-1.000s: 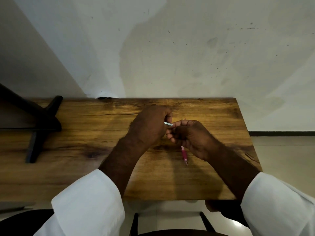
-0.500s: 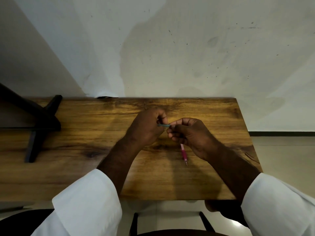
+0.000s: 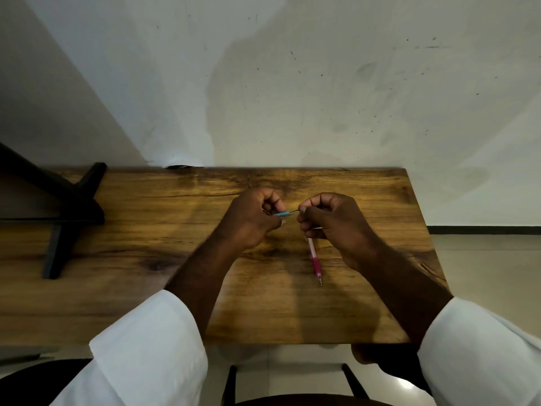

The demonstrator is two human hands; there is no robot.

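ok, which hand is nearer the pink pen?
Right. The right hand covers the upper end of the pink pen, pinching a thin rod. The left hand is off to the pen's left, apart from it, pinching a small blue piece.

- The wall rises right behind the far edge of the table, closing that side.
- A black stand fills the far left corner.
- A tube in the left hand and a rod in the right hand bridge the gap between them.
- The pen juts from under the right hand toward the near edge.
- Left of the left hand, the wood lies open.
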